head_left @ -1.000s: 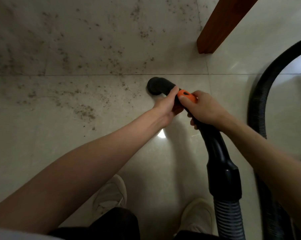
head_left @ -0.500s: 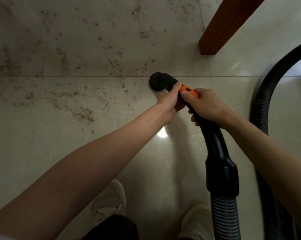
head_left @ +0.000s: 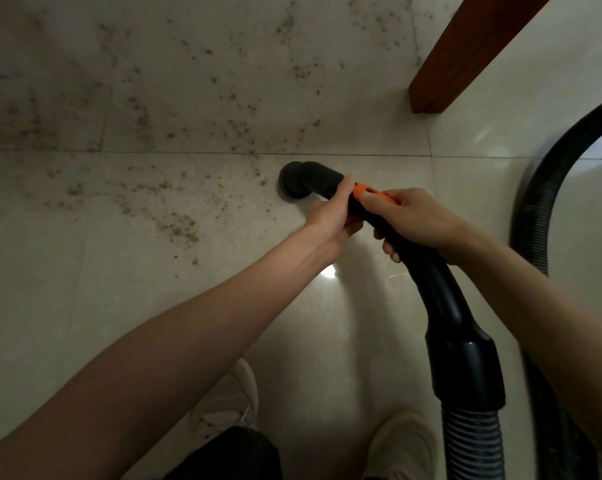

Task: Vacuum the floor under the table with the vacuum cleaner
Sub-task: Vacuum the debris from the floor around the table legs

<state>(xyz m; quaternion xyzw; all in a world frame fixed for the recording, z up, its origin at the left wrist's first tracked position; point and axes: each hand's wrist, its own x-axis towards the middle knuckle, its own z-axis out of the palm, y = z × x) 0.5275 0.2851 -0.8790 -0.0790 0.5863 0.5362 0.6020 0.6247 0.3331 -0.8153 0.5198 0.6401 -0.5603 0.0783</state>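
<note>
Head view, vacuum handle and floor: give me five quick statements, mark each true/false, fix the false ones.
1. Both hands grip the black vacuum handle. True: the left hand holds it nearer the nozzle end, the right hand just behind.
2. The right thumb rests on a green button. False: the orange slider is under it.
3. The floor to the left of the nozzle end is clean. False: brown debris is scattered there.
4. A wooden table leg stands at the upper right. True.
5. The ribbed hose lies on the person's left. False: it curves along the right side.
</note>
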